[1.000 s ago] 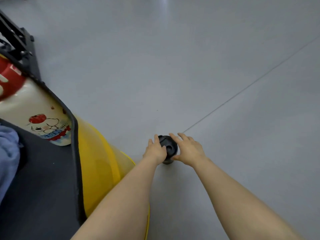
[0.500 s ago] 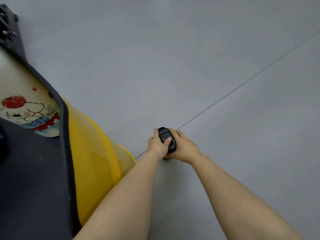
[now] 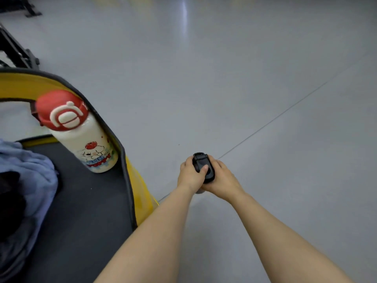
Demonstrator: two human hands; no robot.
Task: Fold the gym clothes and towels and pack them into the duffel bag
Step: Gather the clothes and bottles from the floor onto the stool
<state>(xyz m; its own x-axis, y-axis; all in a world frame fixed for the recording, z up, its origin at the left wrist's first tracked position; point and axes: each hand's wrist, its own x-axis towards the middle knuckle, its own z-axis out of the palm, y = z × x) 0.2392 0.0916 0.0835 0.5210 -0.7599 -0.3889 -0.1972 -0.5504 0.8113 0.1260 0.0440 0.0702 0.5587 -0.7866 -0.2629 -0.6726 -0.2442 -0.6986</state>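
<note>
**Both hands on a dark bottle, clothes waiting off to your left**

Judging by what lies in view, the packing is not finished. A blue towel (image 3: 26,172) sits bunched, not neatly folded, on the dark surface (image 3: 85,211) with the yellow rim (image 3: 142,193), well to the left of your grip; a black garment (image 3: 9,199) lies against it. Whether that surface belongs to the duffel bag you cannot tell from here, and no bag shows plainly. A white bottle with a red cap (image 3: 81,135) stands between the towel and your hands.

Your left hand (image 3: 190,174) and right hand (image 3: 221,177) are both clenched around a small dark bottle (image 3: 204,168) held out over the grey floor (image 3: 224,78). The left thumb presses on its lid; the right fingers wrap the far side. The hands touch each other below it. The lid looks shut, though blur makes that uncertain.

Folding the towel and garment appears to remain.
</note>
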